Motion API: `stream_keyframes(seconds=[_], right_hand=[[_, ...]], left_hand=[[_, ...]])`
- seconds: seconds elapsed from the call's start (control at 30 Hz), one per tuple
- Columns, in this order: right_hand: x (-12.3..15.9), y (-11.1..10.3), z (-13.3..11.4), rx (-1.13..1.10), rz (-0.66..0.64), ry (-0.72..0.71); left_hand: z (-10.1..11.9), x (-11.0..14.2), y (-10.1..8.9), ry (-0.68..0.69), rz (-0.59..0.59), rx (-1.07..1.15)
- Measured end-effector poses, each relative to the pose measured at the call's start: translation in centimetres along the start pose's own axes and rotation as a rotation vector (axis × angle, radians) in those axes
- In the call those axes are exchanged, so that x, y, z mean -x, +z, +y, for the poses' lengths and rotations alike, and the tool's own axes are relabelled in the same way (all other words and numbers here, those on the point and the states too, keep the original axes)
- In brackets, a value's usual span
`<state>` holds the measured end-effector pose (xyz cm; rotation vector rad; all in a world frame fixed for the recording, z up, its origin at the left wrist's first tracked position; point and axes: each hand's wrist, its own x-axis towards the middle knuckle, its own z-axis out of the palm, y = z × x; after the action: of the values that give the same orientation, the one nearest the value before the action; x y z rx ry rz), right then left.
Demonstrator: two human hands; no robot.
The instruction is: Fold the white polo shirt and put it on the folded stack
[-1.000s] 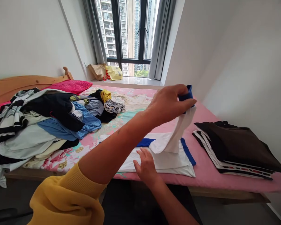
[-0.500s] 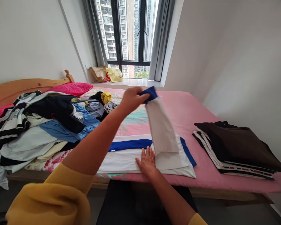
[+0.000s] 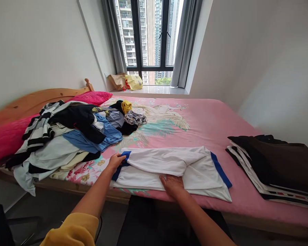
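Note:
A white long-sleeved top with blue trim (image 3: 202, 182) lies partly folded along the near edge of the bed. My left hand (image 3: 116, 162) pinches the blue cuff of its sleeve at the left end. The white sleeve (image 3: 159, 162) runs lengthwise across the body of the top. My right hand (image 3: 174, 185) lies flat on the top near its middle, thumb spread. The sleeve's fold covers the fingertips of that hand. A blue band edges the right end of the top.
A heap of loose clothes (image 3: 77, 133) covers the left of the pink bed (image 3: 207, 119), by red pillows (image 3: 92, 97). Folded clothes (image 3: 274, 164) are stacked at the right. Bags (image 3: 133, 82) stand on the windowsill; a dark chair (image 3: 0, 222) is at lower left.
My left hand has brought the lifted sleeve down and left, laying it along the top. My right hand stays on the top, its fingertips now under the sleeve. The view has shifted left.

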<state>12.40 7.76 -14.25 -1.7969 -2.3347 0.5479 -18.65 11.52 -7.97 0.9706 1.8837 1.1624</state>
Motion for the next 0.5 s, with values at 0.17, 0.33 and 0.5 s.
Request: stream_keyframes(seconds=[0.17,0.33,0.5], right_hand=[[0.2,-0.5,-0.4,0.035,0.008,0.045],[0.2,-0.2,-0.3,0.043,-0.007,0.058],[0.2,0.0,-0.2,0.049,-0.026,0.077]], left_hand=[[0.3,-1.2,-0.5,0.08,0.06,0.041],[-2.4,-0.4,-1.1,0.018,0.069,0.01],[-3.1,-0.9,-2.1,-0.039,0.055,0.018]])
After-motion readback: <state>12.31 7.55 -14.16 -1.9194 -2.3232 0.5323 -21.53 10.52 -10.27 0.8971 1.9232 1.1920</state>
